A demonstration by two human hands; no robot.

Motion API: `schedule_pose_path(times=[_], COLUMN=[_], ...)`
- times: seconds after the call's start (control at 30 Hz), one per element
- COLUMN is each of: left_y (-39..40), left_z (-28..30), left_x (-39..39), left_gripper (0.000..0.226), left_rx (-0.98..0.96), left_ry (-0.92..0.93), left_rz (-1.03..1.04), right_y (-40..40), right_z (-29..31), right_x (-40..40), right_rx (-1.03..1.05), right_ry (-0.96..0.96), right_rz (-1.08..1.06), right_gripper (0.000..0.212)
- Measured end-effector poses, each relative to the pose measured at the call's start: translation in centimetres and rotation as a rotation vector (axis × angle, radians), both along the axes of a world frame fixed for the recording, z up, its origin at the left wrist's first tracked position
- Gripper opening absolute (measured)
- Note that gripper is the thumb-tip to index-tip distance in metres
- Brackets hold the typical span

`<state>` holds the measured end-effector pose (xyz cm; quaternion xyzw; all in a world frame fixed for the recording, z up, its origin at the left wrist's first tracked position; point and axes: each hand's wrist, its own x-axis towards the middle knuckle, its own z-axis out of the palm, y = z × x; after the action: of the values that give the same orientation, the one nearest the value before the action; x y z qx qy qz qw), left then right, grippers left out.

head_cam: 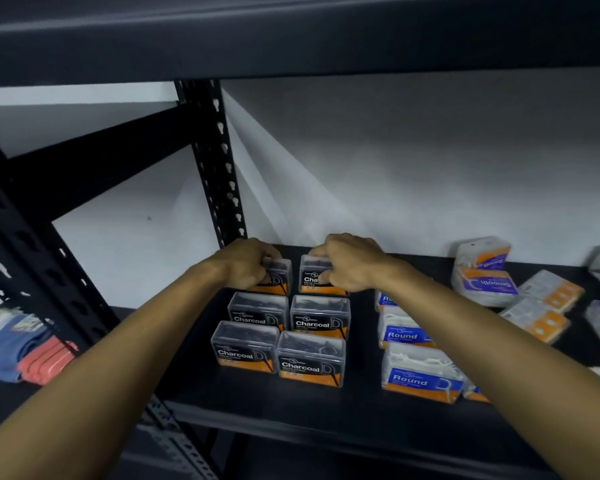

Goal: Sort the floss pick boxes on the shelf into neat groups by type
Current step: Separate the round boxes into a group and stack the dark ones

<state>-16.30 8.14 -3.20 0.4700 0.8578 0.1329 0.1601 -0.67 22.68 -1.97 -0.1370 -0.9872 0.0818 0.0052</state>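
STEP: squaring the back row of the Charcoal group | left hand (248, 263) grips clear plastic black-labelled Charcoal box (277, 280) at 12 o'clock on black shelf (326, 403) | right hand (347, 263) grips its neighbouring Charcoal box (317, 277) | NEXT, likely: fetch jumbled blue-and-orange Smooth boxes (485, 285) at 2 o'clock.

Dim overall; back wall (413, 161) lit from upper right, with a pale wedge beside the upright post (219, 161). Shelf (291, 403) dark. Soft focus (labels on right boxes smeared), wide-angle bending at edges.

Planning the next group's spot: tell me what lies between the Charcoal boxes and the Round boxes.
Head view: only a bare strip of black shelf separates the Charcoal boxes from the Round boxes.
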Motion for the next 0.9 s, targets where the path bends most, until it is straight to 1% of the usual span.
schedule_pose_path(times=[0.3, 0.6, 0.8, 0.9], left_y=[0.0, 0.1, 0.2, 0.0], left_z=[-0.8, -1.3, -1.0, -0.8], left_x=[-0.6, -0.7, -0.5, -0.4], left_gripper=[0.024, 0.029, 0.028, 0.037], left_rx=[-0.013, -0.039, -0.043, -0.042], left_ry=[-0.027, -0.035, -0.061, -0.069], left_rz=[-0.017, -0.016, -0.021, -0.012], right_y=[-0.2, -0.3, -0.3, -0.2], right_z=[-0.6, -0.6, -1.2, -1.5], right_x=[-0.8, -1.0, -1.6, -1.9], right_rx=[-0.046, -0.051, -0.046, -0.032], right_ry=[-0.029, -0.044, -0.072, -0.084], right_rz=[0.017, 0.032, 0.011, 0.007], right_gripper=[0.041, 0.038, 0.052, 0.053])
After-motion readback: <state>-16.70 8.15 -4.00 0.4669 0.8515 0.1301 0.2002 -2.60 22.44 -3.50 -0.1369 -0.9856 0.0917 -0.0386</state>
